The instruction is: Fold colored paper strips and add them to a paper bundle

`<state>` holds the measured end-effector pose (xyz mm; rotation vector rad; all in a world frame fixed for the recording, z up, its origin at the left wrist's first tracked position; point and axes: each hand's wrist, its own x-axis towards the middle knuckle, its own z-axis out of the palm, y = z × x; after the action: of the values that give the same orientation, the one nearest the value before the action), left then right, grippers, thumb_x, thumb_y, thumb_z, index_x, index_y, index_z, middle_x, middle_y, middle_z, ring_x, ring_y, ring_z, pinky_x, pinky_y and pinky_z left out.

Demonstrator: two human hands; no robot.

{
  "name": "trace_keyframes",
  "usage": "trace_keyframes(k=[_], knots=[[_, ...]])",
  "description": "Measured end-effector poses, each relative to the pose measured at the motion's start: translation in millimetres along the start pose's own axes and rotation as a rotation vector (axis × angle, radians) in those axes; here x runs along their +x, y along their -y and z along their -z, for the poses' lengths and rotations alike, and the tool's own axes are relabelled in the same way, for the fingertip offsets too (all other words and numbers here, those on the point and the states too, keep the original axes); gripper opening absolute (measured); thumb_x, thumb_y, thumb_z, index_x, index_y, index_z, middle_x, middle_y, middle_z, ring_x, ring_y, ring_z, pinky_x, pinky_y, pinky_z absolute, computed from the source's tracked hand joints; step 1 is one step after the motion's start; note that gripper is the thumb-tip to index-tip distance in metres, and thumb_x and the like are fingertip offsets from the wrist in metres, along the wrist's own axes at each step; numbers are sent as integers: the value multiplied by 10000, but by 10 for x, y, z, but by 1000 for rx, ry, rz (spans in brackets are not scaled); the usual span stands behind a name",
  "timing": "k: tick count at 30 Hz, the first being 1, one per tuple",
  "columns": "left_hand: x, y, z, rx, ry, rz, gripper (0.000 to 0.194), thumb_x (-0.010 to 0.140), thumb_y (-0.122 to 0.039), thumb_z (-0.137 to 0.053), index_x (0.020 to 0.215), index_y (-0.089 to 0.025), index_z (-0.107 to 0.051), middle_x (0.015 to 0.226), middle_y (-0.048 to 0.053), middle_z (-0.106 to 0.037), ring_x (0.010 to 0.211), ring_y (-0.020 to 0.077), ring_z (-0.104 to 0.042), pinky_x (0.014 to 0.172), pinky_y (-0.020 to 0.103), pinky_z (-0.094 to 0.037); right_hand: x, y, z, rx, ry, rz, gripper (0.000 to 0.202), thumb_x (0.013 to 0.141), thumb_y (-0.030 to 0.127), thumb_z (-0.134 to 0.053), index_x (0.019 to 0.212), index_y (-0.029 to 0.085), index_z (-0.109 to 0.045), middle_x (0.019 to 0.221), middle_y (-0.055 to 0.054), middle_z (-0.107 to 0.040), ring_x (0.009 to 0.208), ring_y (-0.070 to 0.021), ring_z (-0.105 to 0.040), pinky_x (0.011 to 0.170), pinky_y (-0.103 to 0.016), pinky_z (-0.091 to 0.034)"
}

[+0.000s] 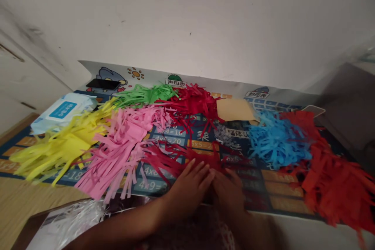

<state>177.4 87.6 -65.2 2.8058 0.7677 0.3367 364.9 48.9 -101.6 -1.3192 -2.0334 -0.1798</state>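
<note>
Both hands are low in the middle of the view, side by side, over dark red fringed paper (172, 158) on the printed mat (158, 187). My left hand (190, 183) lies on this paper with its fingers extended. Beside it, my right hand (228, 187) has its fingertips at the same paper; its fingers are partly blurred and I cannot make out their grip. Pink fringed paper (129, 133) and yellow fringed paper (70, 144) spread to the left. Behind the hands is another red fringed bundle (196, 101), with green fringed paper (146, 95) to its left.
Blue fringed paper (278, 138) and orange-red fringed paper (331, 175) lie at right, near a tan paper piece (236, 110). A wipes pack (63, 111) and a phone (104, 84) are at left. Clear plastic (79, 218) is below the mat's front edge.
</note>
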Motion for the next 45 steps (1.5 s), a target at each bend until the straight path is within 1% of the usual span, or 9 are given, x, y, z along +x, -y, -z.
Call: trace_keyframes(k=[5, 8, 11, 14, 19, 35, 40, 43, 45], knots=[[-23, 283, -361, -32, -47, 33, 345, 937, -213, -468, 1270, -180, -550, 1250, 81, -654, 1263, 228, -512, 1184, 499, -62, -162, -169, 40, 64, 161, -25, 445, 803, 9, -380, 1129, 233, -585, 1041, -35, -736, 989, -147, -672, 1034, -384, -308], [-182, 404, -248, -110, -95, 57, 297, 898, -172, -506, 1165, -231, -619, 1101, 42, -723, 1165, 212, -587, 1180, 507, -11, -165, -249, 107, 119, 270, -85, 382, 851, 77, -411, 1155, 240, -577, 1072, -48, -724, 1004, -181, -663, 1016, -427, -315], [-203, 429, -85, -231, -155, 153, 237, 888, -185, -523, 1066, -256, -664, 962, 11, -749, 1031, 185, -640, 1150, 462, -136, -66, -268, 151, 171, 320, -194, 224, 925, 197, -458, 1039, 270, -637, 999, -33, -735, 995, -213, -653, 969, -441, -334], [-71, 420, 8, -271, -206, 283, 157, 894, -266, -558, 961, -256, -700, 860, 9, -747, 906, 186, -645, 1007, 437, -302, 70, -254, 125, 149, 281, -368, 275, 968, 325, -437, 844, 255, -672, 847, -27, -738, 834, -207, -664, 833, -389, -375], [212, 428, 2, -123, -121, 495, 312, 916, -298, -521, 668, -199, -681, 661, 30, -695, 719, 189, -622, 838, 402, -352, 207, -270, -20, -15, 175, -495, 383, 966, 426, -431, 748, 226, -673, 693, -21, -710, 663, -196, -639, 741, -365, -330], [347, 458, -80, 41, -63, 588, 227, 852, -329, -581, 697, -198, -684, 636, 53, -660, 669, 221, -592, 771, 404, -366, 290, -301, -85, 19, 233, -547, 346, 952, 414, -462, 724, 226, -642, 689, -7, -692, 658, -183, -626, 720, -360, -282], [357, 413, -42, 64, -134, 543, 111, 848, -256, -605, 915, -205, -677, 879, 76, -692, 871, 264, -598, 880, 476, -371, 277, -364, -121, 14, 249, -563, 255, 921, 360, -510, 746, 225, -637, 724, -6, -700, 695, -187, -642, 732, -368, -305], [364, 437, -7, 162, -175, 296, 141, 854, -179, -607, 963, -249, -664, 1086, 54, -661, 1077, 272, -531, 1053, 538, -250, 255, -534, 56, -52, 174, -634, 246, 905, 408, -508, 824, 216, -639, 763, -35, -694, 690, -211, -632, 713, -373, -363], [362, 485, 18, 197, -87, 85, 122, 870, -160, -585, 909, -250, -659, 1011, 11, -673, 1068, 240, -528, 1110, 528, -184, 239, -593, 272, -166, 40, -637, 304, 878, 463, -537, 953, 187, -639, 869, -92, -689, 790, -257, -628, 725, -395, -408]])
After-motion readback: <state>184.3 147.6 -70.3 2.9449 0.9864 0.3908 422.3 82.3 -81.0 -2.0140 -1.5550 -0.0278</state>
